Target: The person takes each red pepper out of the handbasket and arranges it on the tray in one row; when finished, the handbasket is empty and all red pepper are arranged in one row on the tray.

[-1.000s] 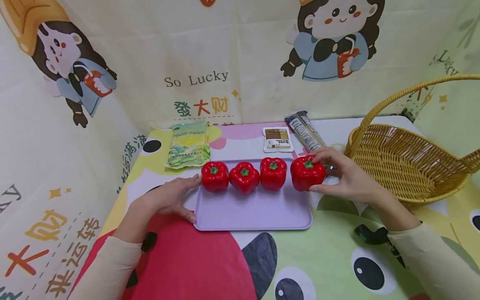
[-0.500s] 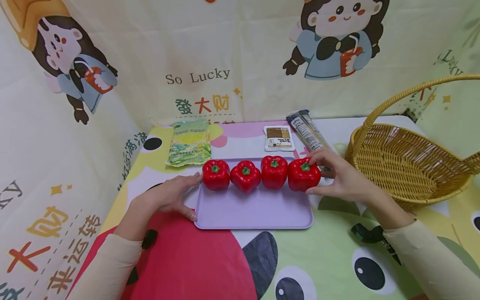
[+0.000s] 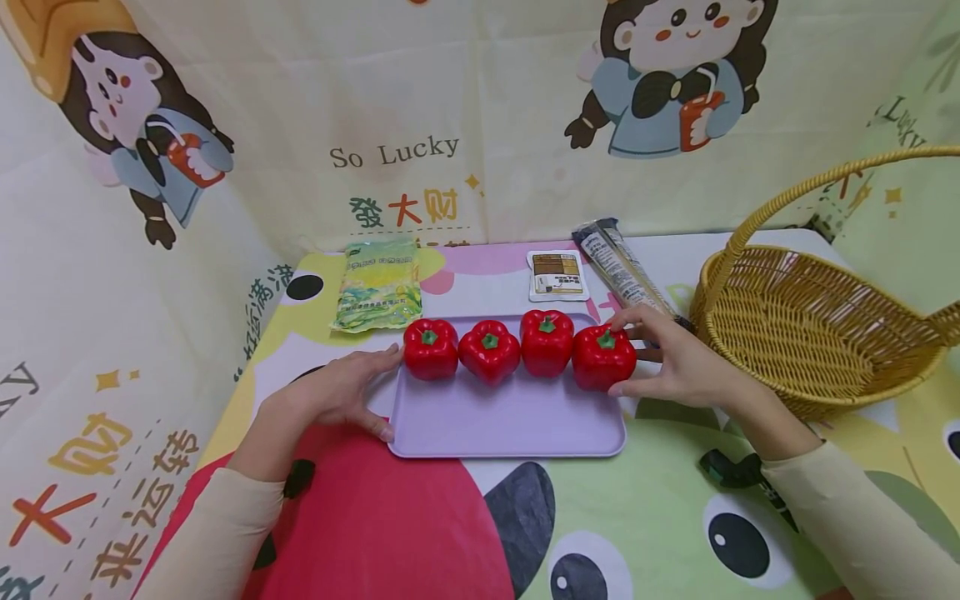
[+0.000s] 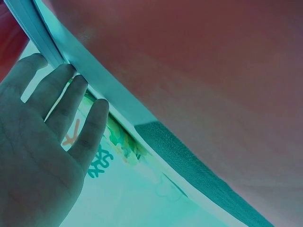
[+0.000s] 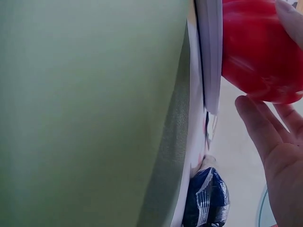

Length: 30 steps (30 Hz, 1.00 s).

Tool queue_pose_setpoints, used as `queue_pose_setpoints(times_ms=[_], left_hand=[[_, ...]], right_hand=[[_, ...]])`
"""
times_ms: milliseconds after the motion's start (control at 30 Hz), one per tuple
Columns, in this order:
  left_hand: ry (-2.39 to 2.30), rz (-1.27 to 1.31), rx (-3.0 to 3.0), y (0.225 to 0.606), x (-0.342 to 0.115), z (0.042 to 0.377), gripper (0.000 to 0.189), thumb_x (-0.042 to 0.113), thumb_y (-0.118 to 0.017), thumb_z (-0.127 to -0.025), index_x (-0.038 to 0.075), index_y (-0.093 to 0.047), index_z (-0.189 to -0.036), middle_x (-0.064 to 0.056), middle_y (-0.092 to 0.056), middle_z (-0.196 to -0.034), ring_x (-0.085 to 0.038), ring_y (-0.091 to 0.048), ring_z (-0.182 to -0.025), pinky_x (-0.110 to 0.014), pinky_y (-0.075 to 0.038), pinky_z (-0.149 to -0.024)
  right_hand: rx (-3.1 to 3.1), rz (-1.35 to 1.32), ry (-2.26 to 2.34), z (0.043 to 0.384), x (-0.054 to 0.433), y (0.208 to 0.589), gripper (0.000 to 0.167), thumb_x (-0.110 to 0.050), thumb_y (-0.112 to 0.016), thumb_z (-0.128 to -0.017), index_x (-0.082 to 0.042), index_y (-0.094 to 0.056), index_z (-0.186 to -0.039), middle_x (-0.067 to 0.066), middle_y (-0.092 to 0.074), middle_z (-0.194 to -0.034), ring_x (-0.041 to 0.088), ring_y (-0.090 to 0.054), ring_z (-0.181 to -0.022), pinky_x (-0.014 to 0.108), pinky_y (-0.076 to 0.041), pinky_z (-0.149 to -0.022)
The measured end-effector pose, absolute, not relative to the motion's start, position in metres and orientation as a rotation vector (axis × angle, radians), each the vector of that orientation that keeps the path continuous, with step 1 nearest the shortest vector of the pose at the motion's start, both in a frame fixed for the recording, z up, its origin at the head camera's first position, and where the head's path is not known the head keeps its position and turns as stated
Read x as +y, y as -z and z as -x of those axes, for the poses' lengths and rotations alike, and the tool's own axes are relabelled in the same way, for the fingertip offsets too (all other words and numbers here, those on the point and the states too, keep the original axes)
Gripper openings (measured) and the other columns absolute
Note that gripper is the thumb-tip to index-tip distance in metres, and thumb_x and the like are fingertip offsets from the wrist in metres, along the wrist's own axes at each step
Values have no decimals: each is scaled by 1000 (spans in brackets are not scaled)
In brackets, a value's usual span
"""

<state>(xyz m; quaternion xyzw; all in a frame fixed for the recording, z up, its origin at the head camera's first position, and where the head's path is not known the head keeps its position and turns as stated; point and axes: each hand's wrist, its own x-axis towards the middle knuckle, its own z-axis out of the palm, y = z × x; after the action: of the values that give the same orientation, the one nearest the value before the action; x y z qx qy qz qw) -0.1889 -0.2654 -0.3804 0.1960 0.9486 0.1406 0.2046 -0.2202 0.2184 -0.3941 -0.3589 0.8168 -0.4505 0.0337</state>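
Several red bell peppers with green stems stand in a row along the back half of a lilac tray (image 3: 510, 429). My right hand (image 3: 686, 362) holds the rightmost bell pepper (image 3: 603, 358) from its right side, thumb in front and fingertips behind. In the right wrist view this bell pepper (image 5: 262, 52) sits against the tray's edge, between thumb and fingers. At the tray's left edge rests my left hand (image 3: 333, 396), its fingers extended and thumb spread near the front corner. The leftmost bell pepper (image 3: 431, 350) is just beside its fingertips. In the left wrist view the left hand's fingers (image 4: 61, 90) reach the tray's side.
Behind the tray lie a green-yellow packet (image 3: 378, 287), a small white-and-brown packet (image 3: 558, 276) and a long dark-ended packet (image 3: 618, 262), partly hidden by the right hand. A wicker basket (image 3: 795, 325) with a tall handle stands to the right. A printed cloth backdrop rises behind the table.
My right hand has brought the rightmost bell pepper leftward, beside its neighbour in the row, then slightly toward me. My left hand stays at the tray's edge.
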Motion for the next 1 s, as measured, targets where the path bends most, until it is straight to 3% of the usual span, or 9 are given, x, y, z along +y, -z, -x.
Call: queue_pose_setpoints(times_ms=[433,733,1000], left_hand=[[-390,-545,2648,381,-270,188,120,58,-91,-66,9,-35,-161,-16,-33,-166,-42,-34,-150,-61,-37,-116],[-390,-562,2649,382,-269,189,121,59,-91,-67,8,-35,-160,-16,-33,-166,-42,-34,-149,-60,-36,-117],[-413,-584,2645,382,-268,189,119,56,-92,-68,6,-35,-160,-19,-33,-165,-43,-34,-149,-60,-35,-118]], right_hand=[[2521,1032,1286,220,216,396,98,-22,-95,-74,-11,-34,-150,16,-44,-149,38,-60,-125,49,-57,-96],[2526,1007,1266,218,218,394,111,-29,-97,-70,-21,-29,-158,11,-39,-158,36,-58,-130,50,-54,-100],[2536,1041,1242,218,219,394,114,-32,-97,-69,-23,-28,-159,15,-35,-161,38,-56,-133,54,-52,-101]])
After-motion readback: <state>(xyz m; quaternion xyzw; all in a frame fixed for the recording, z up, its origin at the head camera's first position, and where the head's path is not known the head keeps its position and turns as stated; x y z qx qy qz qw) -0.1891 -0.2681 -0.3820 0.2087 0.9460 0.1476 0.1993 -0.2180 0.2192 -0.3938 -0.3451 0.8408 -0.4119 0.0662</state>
